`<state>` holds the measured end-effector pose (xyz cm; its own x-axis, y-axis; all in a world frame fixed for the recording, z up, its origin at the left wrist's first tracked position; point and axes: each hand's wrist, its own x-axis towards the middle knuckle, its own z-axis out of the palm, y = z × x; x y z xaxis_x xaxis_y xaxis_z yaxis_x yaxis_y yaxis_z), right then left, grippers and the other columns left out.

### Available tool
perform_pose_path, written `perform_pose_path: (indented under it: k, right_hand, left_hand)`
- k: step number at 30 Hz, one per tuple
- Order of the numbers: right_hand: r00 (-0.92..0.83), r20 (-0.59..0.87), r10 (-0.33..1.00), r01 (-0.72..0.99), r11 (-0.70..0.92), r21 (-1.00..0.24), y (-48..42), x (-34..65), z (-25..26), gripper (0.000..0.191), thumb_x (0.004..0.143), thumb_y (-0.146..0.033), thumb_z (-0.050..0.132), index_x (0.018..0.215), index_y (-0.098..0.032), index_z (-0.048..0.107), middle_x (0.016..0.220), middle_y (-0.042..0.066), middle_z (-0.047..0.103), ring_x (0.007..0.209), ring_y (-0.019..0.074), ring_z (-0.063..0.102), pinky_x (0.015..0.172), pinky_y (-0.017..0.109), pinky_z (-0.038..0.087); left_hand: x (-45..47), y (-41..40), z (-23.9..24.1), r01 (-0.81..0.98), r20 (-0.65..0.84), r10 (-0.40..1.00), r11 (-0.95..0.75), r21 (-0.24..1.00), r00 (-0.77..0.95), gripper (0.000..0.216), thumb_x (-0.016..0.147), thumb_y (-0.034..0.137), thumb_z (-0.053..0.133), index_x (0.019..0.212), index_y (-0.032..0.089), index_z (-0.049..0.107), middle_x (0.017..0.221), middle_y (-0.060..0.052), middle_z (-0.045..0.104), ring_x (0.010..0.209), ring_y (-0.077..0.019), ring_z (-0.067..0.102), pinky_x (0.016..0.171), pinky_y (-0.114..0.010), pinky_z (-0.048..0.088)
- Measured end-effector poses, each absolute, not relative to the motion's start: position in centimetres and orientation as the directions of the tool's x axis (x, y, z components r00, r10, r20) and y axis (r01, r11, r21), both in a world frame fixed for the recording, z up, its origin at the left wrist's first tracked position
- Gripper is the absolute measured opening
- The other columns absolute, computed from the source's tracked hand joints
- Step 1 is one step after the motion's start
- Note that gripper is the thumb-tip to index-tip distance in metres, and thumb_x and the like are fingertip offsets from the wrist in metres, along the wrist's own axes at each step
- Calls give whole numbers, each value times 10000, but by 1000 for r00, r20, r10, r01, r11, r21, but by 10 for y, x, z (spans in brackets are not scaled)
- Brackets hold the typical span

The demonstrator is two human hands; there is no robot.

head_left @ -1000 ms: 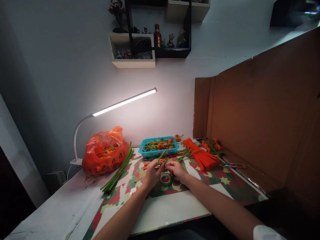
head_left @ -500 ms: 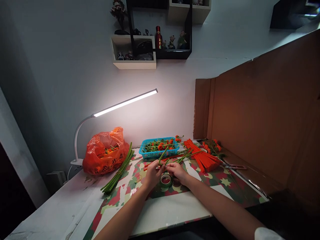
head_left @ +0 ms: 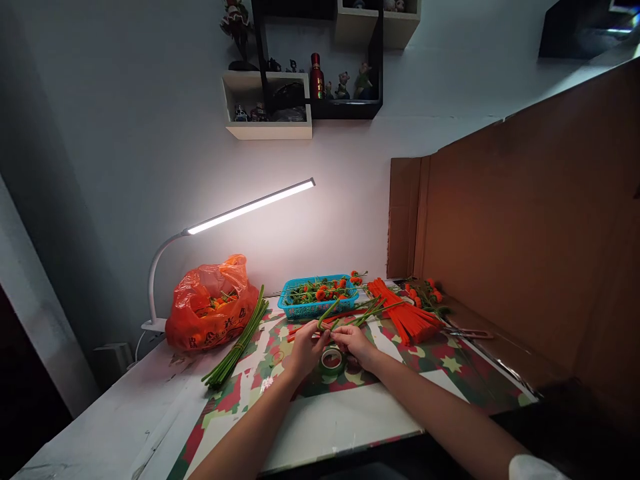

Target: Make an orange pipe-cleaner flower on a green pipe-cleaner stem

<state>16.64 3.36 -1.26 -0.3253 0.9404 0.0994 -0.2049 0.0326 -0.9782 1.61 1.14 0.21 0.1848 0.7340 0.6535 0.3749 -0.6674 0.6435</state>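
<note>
My left hand [head_left: 306, 348] and my right hand [head_left: 354, 342] meet at the middle of the table, both closed on green stems [head_left: 330, 313] that stick up and fan out to the right. A roll of green tape [head_left: 331, 359] lies on the patterned mat just below and between the two hands. Behind them stands a blue basket [head_left: 317, 295] holding small orange flowers with green stems.
An orange plastic bag [head_left: 210, 303] sits at back left beside a bundle of green stems [head_left: 239, 338]. Orange strips [head_left: 403, 311] and more orange flowers [head_left: 424, 292] lie at right. A white desk lamp [head_left: 235, 213] arches overhead. A cardboard wall [head_left: 525, 227] bounds the right side.
Both hands stay closed on the green stems at the same spot; the stems' free ends have shifted slightly. The camera view moved up a little.
</note>
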Motion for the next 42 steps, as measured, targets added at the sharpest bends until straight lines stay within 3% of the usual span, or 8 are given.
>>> perform_pose_path:
  k: [7,22,42]
  right_hand:
    - [-311,78,947,-211,12,-977,34,165,-12,244,570,-347,733,614,-154,591,466,-59,446,431,61,333,444,219,193]
    - [-245,66,967,-97,43,-994,31,163,-10,112,623,-152,610,549,-154,526,487,-50,491,465,75,404,478,210,289]
    - [-277,101,956,-52,91,-995,36,163,-17,102,641,-224,658,615,-146,597,522,-40,528,510,92,461,493,208,336]
  left_hand:
    - [16,11,2,371,627,753,-650,664,199,211,853,318,492,783,166,621,787,-48,596,735,-167,573,613,-254,517]
    - [17,10,2,500,592,761,-634,590,266,163,831,238,493,700,174,565,708,-24,576,655,-149,539,572,-235,470]
    - [18,7,6,568,584,755,-632,528,297,181,828,239,477,683,177,565,686,-32,581,639,-158,524,566,-247,434]
